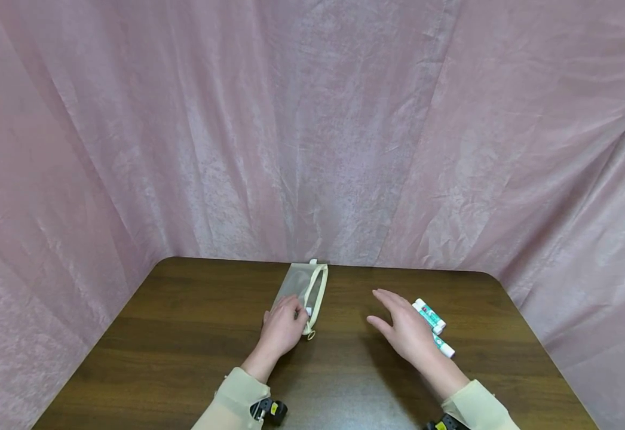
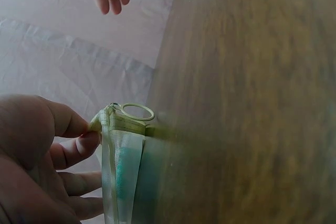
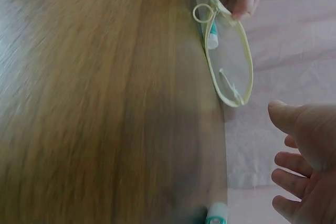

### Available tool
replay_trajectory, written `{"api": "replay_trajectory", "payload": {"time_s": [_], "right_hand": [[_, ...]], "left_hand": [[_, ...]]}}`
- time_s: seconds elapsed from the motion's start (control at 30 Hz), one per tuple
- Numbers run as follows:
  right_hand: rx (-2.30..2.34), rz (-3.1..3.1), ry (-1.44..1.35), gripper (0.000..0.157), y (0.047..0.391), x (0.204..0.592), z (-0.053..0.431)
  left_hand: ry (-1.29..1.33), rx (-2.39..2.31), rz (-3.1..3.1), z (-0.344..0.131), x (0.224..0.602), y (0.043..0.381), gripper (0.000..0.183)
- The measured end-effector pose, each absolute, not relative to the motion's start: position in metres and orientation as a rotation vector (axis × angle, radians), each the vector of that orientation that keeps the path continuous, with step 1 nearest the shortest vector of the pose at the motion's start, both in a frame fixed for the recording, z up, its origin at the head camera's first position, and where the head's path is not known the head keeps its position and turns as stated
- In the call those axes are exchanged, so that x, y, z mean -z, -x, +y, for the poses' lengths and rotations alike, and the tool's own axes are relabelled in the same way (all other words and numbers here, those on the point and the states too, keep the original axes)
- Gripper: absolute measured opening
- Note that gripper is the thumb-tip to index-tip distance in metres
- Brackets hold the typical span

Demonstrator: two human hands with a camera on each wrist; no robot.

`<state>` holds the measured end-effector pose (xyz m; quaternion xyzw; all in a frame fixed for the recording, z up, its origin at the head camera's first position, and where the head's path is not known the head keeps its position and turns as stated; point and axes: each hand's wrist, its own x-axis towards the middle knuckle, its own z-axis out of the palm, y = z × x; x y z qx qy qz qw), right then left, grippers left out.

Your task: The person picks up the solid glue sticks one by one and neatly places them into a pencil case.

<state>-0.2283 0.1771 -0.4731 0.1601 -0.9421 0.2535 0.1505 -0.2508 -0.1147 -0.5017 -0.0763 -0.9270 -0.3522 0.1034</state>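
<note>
A translucent mesh zip pouch (image 1: 293, 280) with a cream zip edge lies near the far edge of the table. My left hand (image 1: 282, 328) pinches its near edge between thumb and forefinger, beside the zip's pull ring (image 2: 138, 112). The pouch's mouth gapes in the right wrist view, and a teal tube with a white end (image 3: 213, 40) shows inside it. Over the table to the right, my right hand (image 1: 406, 328) has its fingers extended and holds nothing. Two white-and-teal capped tubes, one farther (image 1: 429, 315) and one nearer (image 1: 444, 346), lie beside and partly behind it.
The brown wooden table (image 1: 194, 334) has rounded far corners. Pink velvety curtains (image 1: 312, 131) hang directly behind it and along its sides. Each wrist wears a small black camera, such as the left one (image 1: 269, 411).
</note>
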Motion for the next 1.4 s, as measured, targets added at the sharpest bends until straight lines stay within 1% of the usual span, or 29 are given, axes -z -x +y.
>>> {"api": "replay_trajectory", "payload": {"time_s": [0.2, 0.53, 1.27, 1.4], "right_hand": [[-0.722, -2.7, -0.447, 0.061, 0.222, 0.472, 0.191], [-0.703, -2.73, -0.347, 0.059, 0.208, 0.473, 0.216], [-0.634, -2.751, -0.291, 0.057, 0.188, 0.481, 0.256], [-0.627, -2.743, -0.274, 0.058, 0.184, 0.481, 0.263]], "left_hand": [[0.224, 1.035, -2.742, -0.115, 0.501, 0.251, 0.021], [0.225, 1.04, -2.74, -0.115, 0.501, 0.25, 0.021], [0.227, 1.059, -2.733, -0.114, 0.5, 0.251, 0.022], [0.251, 1.059, -2.676, -0.115, 0.505, 0.252, 0.021]]}}
